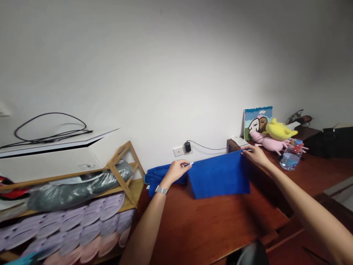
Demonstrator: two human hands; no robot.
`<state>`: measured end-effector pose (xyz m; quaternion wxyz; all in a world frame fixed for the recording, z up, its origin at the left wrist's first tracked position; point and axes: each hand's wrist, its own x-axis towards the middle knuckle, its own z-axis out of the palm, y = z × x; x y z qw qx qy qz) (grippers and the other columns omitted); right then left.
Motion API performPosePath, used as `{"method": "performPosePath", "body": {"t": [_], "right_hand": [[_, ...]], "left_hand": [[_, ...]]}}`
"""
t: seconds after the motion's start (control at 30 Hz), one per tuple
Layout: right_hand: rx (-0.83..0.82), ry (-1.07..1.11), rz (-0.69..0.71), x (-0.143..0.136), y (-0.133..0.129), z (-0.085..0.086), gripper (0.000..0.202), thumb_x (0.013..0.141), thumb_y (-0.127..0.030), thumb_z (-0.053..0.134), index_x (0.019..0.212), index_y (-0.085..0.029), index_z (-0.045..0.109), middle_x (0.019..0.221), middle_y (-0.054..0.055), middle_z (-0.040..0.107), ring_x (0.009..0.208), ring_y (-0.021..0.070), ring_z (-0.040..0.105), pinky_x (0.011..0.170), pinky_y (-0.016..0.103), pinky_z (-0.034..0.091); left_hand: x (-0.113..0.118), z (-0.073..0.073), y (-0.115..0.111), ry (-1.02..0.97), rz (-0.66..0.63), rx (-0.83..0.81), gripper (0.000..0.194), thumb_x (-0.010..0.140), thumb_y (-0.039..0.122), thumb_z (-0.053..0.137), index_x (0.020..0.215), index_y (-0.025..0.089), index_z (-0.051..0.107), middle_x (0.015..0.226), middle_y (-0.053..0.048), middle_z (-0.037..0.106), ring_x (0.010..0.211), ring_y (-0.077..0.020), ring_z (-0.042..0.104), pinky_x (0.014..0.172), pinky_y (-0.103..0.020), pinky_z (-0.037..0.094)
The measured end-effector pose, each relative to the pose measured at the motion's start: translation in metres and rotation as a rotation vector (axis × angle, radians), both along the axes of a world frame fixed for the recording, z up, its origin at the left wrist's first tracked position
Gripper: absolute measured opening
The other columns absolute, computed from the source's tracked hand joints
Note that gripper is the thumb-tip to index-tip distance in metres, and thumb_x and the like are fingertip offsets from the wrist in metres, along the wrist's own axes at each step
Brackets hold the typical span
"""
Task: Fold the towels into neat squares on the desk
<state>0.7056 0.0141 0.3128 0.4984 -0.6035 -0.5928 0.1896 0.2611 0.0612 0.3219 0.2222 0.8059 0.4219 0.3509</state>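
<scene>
A blue cloth (219,176) hangs between my two hands above the brown wooden desk (193,221), its lower edge near the desk top. At its upper left corner, my left hand (179,170) pinches the edge; a watch sits on that wrist. My right hand (255,154) grips the upper right corner between thumb and fingers. More blue cloth (158,175) lies bunched at the desk's back left, partly behind my left hand.
On the left stands a wooden rack (128,195) with slippers and a plastic-wrapped bundle. A bottle (289,158), plush toys (271,141) and a picture (257,117) are on the right surface. A charger (188,147) is plugged into the wall.
</scene>
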Motion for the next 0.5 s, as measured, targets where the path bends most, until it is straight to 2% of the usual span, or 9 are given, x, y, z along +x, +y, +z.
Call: {"method": "performPosePath", "body": {"t": [0.1,0.17,0.2,0.27,0.33,0.43,0.5], "right_hand": [[0.093,-0.053,-0.128,0.013,0.044,0.002,0.028,0.083,-0.037,0.064,0.101,-0.020,0.076,0.097,0.008,0.082,0.092,0.0243,0.076,0.090,0.037,0.058],[0.114,-0.114,-0.214,0.021,0.063,-0.012,0.030,0.084,-0.035,0.061,0.104,-0.020,0.077,0.104,0.008,0.081,0.097,0.0248,0.075,0.095,0.038,0.056],[0.100,-0.149,-0.248,0.025,0.069,-0.025,0.032,0.086,-0.035,0.059,0.106,-0.020,0.077,0.106,0.009,0.081,0.099,0.0250,0.075,0.097,0.039,0.055],[0.041,-0.211,-0.286,0.031,0.077,-0.059,0.035,0.090,-0.033,0.054,0.112,-0.019,0.077,0.111,0.009,0.080,0.105,0.0249,0.074,0.101,0.040,0.053],[-0.020,-0.250,-0.293,0.033,0.077,-0.100,0.037,0.091,-0.027,0.049,0.114,-0.018,0.076,0.117,0.011,0.079,0.112,0.0244,0.072,0.107,0.039,0.051],[-0.098,-0.264,-0.301,0.028,0.068,-0.164,0.037,0.088,-0.019,0.046,0.108,-0.017,0.078,0.120,0.012,0.078,0.116,0.0248,0.071,0.110,0.039,0.049],[-0.154,-0.269,-0.310,0.024,0.059,-0.200,0.036,0.086,-0.017,0.047,0.102,-0.017,0.078,0.116,0.013,0.079,0.112,0.0268,0.073,0.106,0.040,0.052]], "left_hand": [[0.024,0.002,0.032,-0.008,0.132,0.176,0.025,0.088,0.041,0.070,0.097,0.020,0.080,0.089,-0.006,0.079,0.079,-0.0215,0.068,0.077,-0.032,0.052],[0.037,-0.014,0.045,0.011,0.162,0.274,0.019,0.091,0.034,0.068,0.099,0.021,0.079,0.095,-0.006,0.079,0.084,-0.0211,0.068,0.082,-0.032,0.052],[0.043,-0.027,0.050,0.035,0.160,0.311,0.018,0.092,0.031,0.066,0.099,0.021,0.079,0.096,-0.006,0.078,0.086,-0.0211,0.068,0.084,-0.032,0.051],[0.054,-0.064,0.055,0.120,0.149,0.361,0.017,0.095,0.025,0.062,0.102,0.021,0.077,0.098,-0.006,0.077,0.092,-0.0221,0.067,0.088,-0.035,0.050],[0.064,-0.110,0.056,0.240,0.125,0.382,0.020,0.098,0.022,0.057,0.105,0.021,0.076,0.103,-0.007,0.077,0.099,-0.0241,0.065,0.092,-0.039,0.048],[0.079,-0.182,0.049,0.375,0.077,0.363,0.022,0.100,0.018,0.054,0.104,0.022,0.075,0.106,-0.008,0.076,0.103,-0.0253,0.064,0.092,-0.041,0.047],[0.086,-0.222,0.041,0.408,0.052,0.335,0.023,0.099,0.015,0.053,0.100,0.022,0.075,0.101,-0.008,0.075,0.098,-0.0245,0.064,0.088,-0.040,0.048]]}}
